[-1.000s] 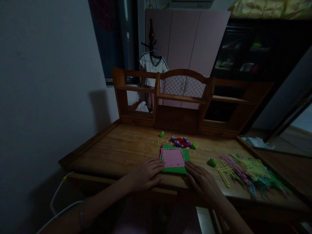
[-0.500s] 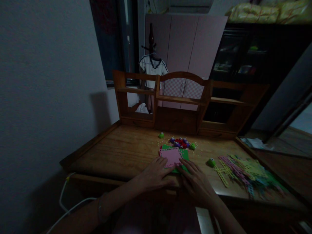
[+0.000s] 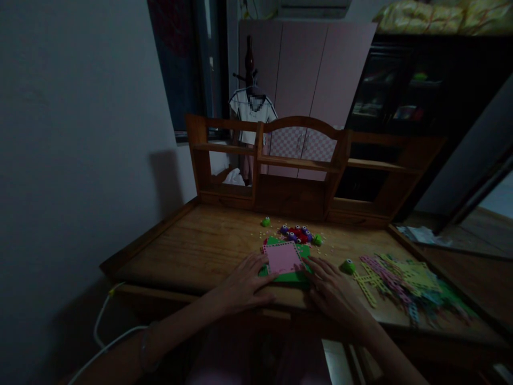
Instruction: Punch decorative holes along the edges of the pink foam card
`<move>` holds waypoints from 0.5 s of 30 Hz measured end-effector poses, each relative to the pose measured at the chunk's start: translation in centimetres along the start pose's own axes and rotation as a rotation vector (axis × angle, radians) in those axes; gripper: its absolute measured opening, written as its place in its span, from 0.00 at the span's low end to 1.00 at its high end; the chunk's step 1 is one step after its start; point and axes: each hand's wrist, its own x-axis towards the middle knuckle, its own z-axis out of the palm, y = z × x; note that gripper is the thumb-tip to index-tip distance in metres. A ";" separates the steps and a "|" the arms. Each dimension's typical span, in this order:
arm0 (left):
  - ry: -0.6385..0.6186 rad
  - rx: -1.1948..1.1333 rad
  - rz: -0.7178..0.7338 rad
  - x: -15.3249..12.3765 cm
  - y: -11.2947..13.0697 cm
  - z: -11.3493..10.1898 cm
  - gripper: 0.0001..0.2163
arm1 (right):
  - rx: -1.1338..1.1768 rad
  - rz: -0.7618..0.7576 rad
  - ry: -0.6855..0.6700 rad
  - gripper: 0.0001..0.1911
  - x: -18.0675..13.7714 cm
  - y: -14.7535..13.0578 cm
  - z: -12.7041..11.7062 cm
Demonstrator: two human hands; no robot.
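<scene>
Fingers spread, the left hand (image 3: 250, 283) at eight o'clock and right hand (image 3: 331, 286) at four flank the pink sheet (image 3: 284, 258), probably steadying it atop the green sheet (image 3: 292, 277).

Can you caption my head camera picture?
Left hand and right hand flank a pink sheet atop a green sheet, toys beyond.

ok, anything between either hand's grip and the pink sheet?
Nothing visible. The left-hand grip has its fingertips at the left edge of the pink sheet, the right-hand grip at its right edge. The green sheet lies underneath; the red and purple pieces sit beyond the far edge.
</scene>
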 end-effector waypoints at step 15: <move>0.012 -0.018 0.033 -1.1 1.4 -1.3 0.29 | 0.077 0.051 0.015 0.26 -1.1 -0.1 1.6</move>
